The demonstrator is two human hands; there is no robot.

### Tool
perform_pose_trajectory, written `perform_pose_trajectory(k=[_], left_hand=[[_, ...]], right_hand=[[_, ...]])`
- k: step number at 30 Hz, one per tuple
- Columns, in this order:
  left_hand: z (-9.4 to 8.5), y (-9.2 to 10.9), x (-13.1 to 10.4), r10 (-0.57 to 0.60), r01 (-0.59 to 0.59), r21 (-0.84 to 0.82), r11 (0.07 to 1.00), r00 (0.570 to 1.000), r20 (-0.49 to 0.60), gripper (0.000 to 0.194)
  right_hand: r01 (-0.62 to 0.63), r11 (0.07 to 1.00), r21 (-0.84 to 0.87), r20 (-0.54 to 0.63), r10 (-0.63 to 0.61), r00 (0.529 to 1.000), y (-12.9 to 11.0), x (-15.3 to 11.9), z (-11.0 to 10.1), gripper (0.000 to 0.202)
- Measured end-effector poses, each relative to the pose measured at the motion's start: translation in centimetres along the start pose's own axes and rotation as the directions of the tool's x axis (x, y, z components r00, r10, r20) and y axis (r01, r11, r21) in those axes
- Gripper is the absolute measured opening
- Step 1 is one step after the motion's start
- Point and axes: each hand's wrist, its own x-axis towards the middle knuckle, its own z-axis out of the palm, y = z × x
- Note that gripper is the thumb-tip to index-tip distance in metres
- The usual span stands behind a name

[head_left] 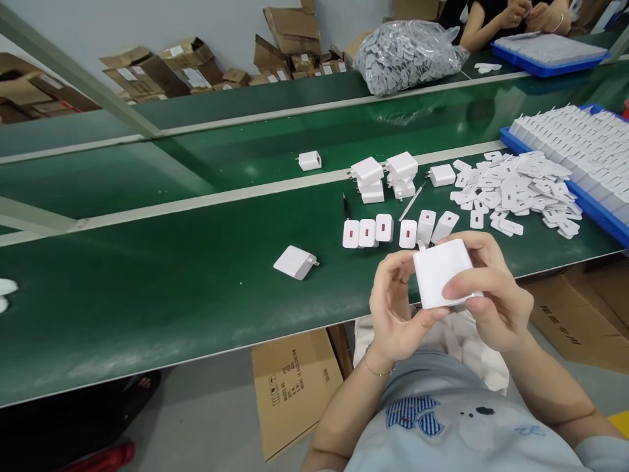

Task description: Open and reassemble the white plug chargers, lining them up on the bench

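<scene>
A white plug-in charger (437,275) is held up over the front edge of the green bench. My right hand (496,288) grips it from the right, fingers across its broad face. From the left and below, my left hand (398,301) closes on its lower edge. Just beyond stand several white chargers with red USB ports, among them one charger (384,228). Another charger (296,262) lies alone to the left, its prongs pointing right. Behind are stacked chargers (367,172), a pen-like tool (413,200) and a black-tipped tool (346,206).
A heap of white cover plates (521,190) lies at the right beside a blue tray (604,210) of white housings. Behind the conveyor (236,151) rest a bag of small parts (410,59) and cardboard boxes (147,72). Another person's hands (528,14) are at the far right.
</scene>
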Motion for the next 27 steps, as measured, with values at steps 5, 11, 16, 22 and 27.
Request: perform_pose_trajectory(k=[5,11,16,22,27], left_hand=[[0.4,-0.6,-0.6,-0.088,0.089,-0.037,0.995,0.996,0.010,0.053],[-0.3,-1.8,-0.9,-0.363,0.366,0.050,0.929,0.880,0.306,0.048],[-4.5,1.4,3.3,-0.484,0.410,0.260,0.874,0.785,0.388,0.031],[-9.7,1.6,15.7,-0.167,-0.002,0.737,0.676,0.974,0.156,0.022],[-12.6,-7.6,25.5,-0.445,-0.242,0.967,0.079,0.860,0.251,0.043]], right_hand=[[-0.033,0.999,0.039,-0.035,0.035,0.999,0.6,-0.8,-0.2,0.021],[-0.262,0.964,-0.041,0.194,0.265,0.944,2.9,-3.9,-3.8,0.024],[-0.469,0.860,-0.203,-0.195,0.433,0.880,5.9,-5.7,-6.7,0.031],[-0.398,0.710,-0.581,-0.029,0.471,0.882,9.1,-5.6,-5.4,0.040],[-0.283,0.643,-0.711,0.080,0.474,0.877,9.4,-5.4,-4.1,0.042]])
